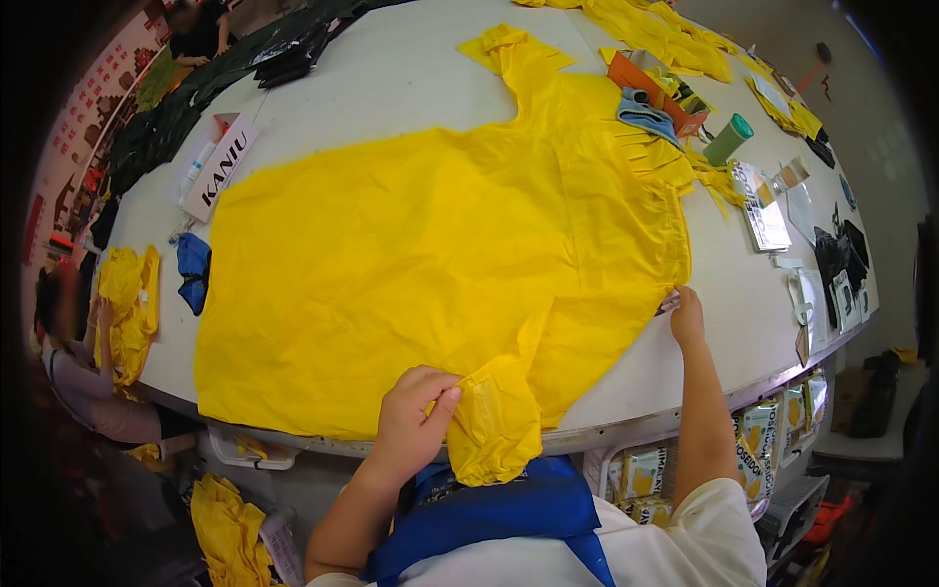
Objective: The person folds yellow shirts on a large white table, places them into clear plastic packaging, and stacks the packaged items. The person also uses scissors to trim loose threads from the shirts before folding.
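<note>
A yellow raincoat [391, 264] lies spread flat over the white table, one sleeve reaching toward the far side. Its near sleeve [497, 416] hangs over the table's front edge in front of my body. My left hand [421, 411] is closed, with thumb and finger pinching that sleeve at its left edge. At the right edge of the coat, my right hand [688, 318] is closed around a small pale and dark object [670, 301]. Most of that object is hidden by the fingers and the cloth, so its kind cannot be made out.
An orange box [650, 93], a green-lidded cylinder [729, 140] and a glass jar [790, 174] stand at right. Left are a white box [220, 166] and blue cloth [194, 269]. Packed bags [758, 430] fill baskets below. Two people [73, 362] [201, 29] work at the left side.
</note>
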Demonstrator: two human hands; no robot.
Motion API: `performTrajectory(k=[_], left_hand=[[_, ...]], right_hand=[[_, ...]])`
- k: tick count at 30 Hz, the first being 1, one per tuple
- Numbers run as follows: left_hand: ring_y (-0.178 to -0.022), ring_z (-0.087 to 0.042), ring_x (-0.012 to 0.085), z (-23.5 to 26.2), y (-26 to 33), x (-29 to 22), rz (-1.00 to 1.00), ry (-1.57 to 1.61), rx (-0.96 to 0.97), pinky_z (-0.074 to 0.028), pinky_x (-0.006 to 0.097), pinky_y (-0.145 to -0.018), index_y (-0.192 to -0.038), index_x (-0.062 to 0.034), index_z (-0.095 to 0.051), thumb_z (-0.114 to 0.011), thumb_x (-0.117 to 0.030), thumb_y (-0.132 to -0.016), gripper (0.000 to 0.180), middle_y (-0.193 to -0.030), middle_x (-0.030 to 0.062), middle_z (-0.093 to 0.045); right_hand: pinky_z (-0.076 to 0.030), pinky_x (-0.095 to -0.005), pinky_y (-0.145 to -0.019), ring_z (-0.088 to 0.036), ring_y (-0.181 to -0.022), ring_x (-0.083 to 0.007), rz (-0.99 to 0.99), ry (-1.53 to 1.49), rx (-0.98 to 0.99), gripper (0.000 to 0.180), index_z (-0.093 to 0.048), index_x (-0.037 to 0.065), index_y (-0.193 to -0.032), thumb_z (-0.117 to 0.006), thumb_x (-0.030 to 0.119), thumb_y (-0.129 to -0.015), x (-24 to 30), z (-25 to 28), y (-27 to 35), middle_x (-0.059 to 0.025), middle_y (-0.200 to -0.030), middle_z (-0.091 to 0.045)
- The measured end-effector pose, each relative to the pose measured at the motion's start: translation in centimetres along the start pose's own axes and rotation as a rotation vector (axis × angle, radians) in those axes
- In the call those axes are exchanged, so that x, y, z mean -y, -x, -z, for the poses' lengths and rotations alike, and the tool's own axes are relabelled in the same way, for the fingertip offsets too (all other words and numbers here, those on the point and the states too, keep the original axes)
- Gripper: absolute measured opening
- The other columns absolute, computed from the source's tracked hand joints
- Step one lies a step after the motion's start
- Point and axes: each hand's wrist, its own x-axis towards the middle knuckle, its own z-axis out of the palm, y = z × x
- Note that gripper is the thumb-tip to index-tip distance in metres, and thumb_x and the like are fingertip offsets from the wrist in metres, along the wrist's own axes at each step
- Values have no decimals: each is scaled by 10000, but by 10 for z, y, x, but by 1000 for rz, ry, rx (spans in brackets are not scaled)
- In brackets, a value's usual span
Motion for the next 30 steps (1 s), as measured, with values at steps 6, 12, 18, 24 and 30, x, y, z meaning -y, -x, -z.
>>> performTrajectory(k=[6,12,18,24,30], left_hand=[[-789,-538,76,-18,-1,-2,253,590,-108,-423,216,-685,-971,-30,-574,-535,-26,-899,81,-825,20,-594],[-818,-517,60,-22,-10,-12,322,754,116,-420,197,-736,-1007,-15,-571,-541,30,-863,154,-894,13,-571],[-757,-513,26,-17,-9,-23,344,694,228,-410,166,-675,-1064,-5,-545,-526,1,-892,173,-872,-1,-575],[-743,-501,16,-10,3,-17,266,684,159,-400,169,-653,-1028,-27,-526,-518,1,-900,132,-841,-6,-571],[-735,-493,22,-2,8,-15,316,705,183,-394,170,-659,-999,-26,-550,-502,6,-896,118,-843,-18,-557]], right_hand=[[-450,-441,-812,-556,-912,-311,129,432,161,242,-558,39,-1038,-581,36,-797,6,8,41,-175,-921,-581],[-461,-327,-746,-549,-807,-197,-152,-410,-113,270,-532,-9,-1046,-521,-61,-782,42,45,73,-90,-860,-586],[-497,-247,-617,-595,-744,-154,606,-794,401,440,-684,69,-1027,-693,-95,-620,319,95,109,-76,-867,-606],[-503,-277,-592,-605,-692,-215,828,-631,225,355,-668,61,-953,-677,-84,-630,343,68,129,-102,-856,-618],[-461,-267,-607,-579,-710,-196,674,-781,345,179,-614,43,-875,-665,-28,-719,357,69,138,-97,-821,-598]])
